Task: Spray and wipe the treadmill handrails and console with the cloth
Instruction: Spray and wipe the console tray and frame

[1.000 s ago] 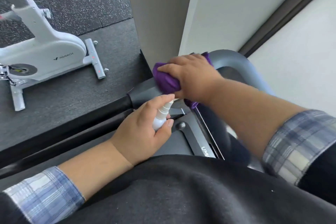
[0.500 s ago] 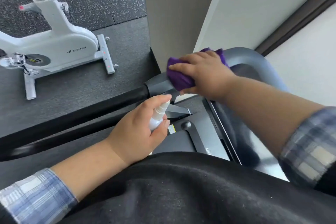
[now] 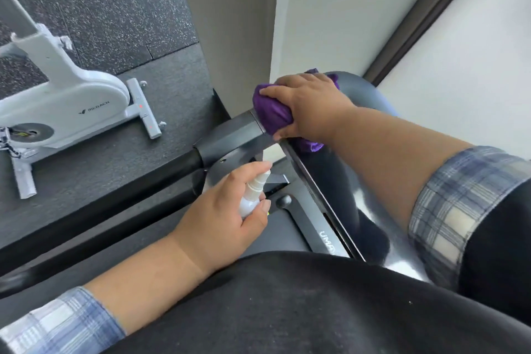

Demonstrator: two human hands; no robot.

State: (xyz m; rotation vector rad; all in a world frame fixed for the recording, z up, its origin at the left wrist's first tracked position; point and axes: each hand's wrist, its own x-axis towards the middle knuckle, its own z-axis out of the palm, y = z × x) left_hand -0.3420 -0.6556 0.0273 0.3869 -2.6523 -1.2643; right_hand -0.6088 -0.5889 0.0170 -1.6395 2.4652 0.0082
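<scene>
My right hand [image 3: 309,106] presses a bunched purple cloth [image 3: 270,112] onto the top left corner of the treadmill console [image 3: 370,210], where the grey bar [image 3: 230,138] joins it. My left hand [image 3: 224,218] is wrapped around a small white spray bottle [image 3: 253,194], nozzle up, index finger on top, just below the cloth. The black handrail [image 3: 115,198] runs from the grey bar down to the left. Most of the bottle's body is hidden in my palm.
A white exercise bike [image 3: 66,106] stands on the dark rubber floor [image 3: 109,8] to the left. A wall corner [image 3: 273,23] rises right behind the console, with a dark frame [image 3: 425,14] further right. My black top [image 3: 287,310] fills the bottom.
The view has swung slightly, shifting the bike and hands in frame. My right hand keeps the cloth on the console's left corner, rubbing there. My left hand still holds the bottle in the same place.
</scene>
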